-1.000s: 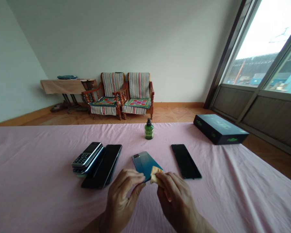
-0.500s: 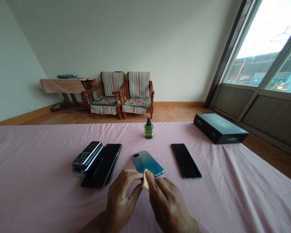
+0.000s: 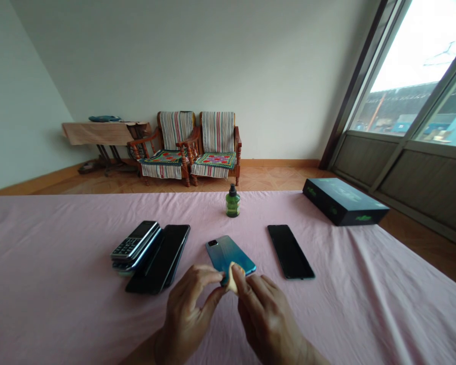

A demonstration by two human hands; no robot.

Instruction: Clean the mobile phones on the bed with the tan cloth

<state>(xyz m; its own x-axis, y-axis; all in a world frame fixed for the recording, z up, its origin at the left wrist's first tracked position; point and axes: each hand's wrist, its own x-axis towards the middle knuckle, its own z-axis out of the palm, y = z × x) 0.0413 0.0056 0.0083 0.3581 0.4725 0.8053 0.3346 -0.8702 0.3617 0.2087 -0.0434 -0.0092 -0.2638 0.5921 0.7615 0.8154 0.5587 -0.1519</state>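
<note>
My left hand (image 3: 188, 304) has its thumb and forefinger bent towards each other, the thumb tip against the lower end of a small cream-coloured piece (image 3: 232, 278). My right hand (image 3: 268, 312) pinches that same piece, which has an orange patch and looks soft or folded; its exact kind is unclear. Just beyond the fingers lies a blue phone (image 3: 231, 254), back up, its near corner partly hidden by my fingers and the cream piece. Whether my left forefinger touches the phone, I cannot tell.
Left lie stacked phones with a keypad phone (image 3: 135, 242) on top, beside black phones (image 3: 161, 263). A black phone (image 3: 291, 252) lies right. A green bottle (image 3: 232, 204) and a dark box (image 3: 344, 200) stand farther back on the pink sheet (image 3: 79, 243). Two wooden chairs (image 3: 216, 134) are beyond.
My right hand has shifted slightly right, and the top of the cream piece has moved with it. My left hand stays nearly in place; the phones have not moved.
</note>
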